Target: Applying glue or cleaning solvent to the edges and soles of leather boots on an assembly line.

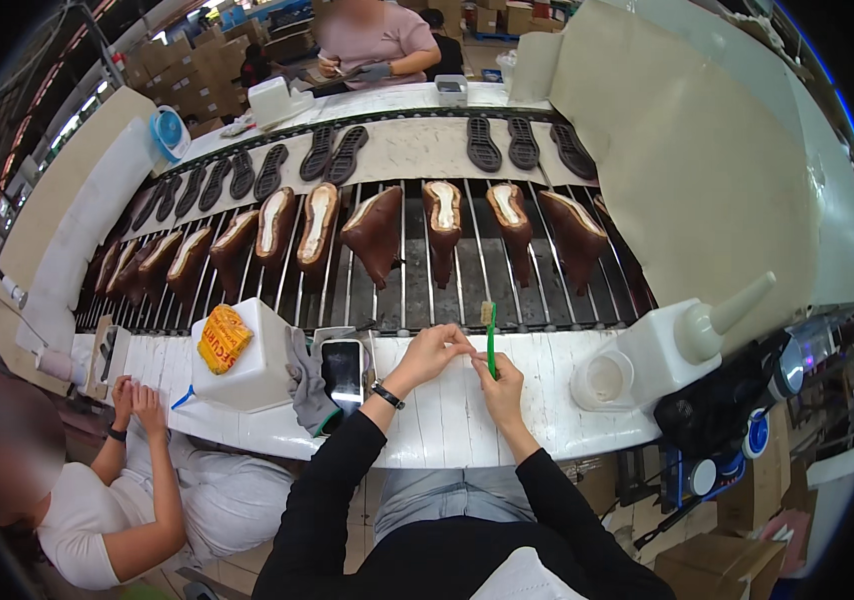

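A green-handled brush [491, 345] with pale bristles stands upright in my right hand [502, 388], whose fingers are closed round its handle. My left hand [432, 355], with a dark band at the wrist, meets the right one above the white bench top [437, 430]. Its fingertips are pressed together near the handle; what they hold, if anything, is too small to make out. Beyond my hands, several brown leather boots [444, 225] rest sole-up on a rack of metal bars [402, 280]. Their undersides show a whitish middle.
Black shoe soles [484, 145] lie along a pale belt [407, 140] behind the boots. At right stand a white nozzle bottle [662, 350] and a translucent cup [605, 380]. Left are a phone [343, 370], grey glove [312, 390] and white container [259, 370]. Two co-workers sit nearby, left and across.
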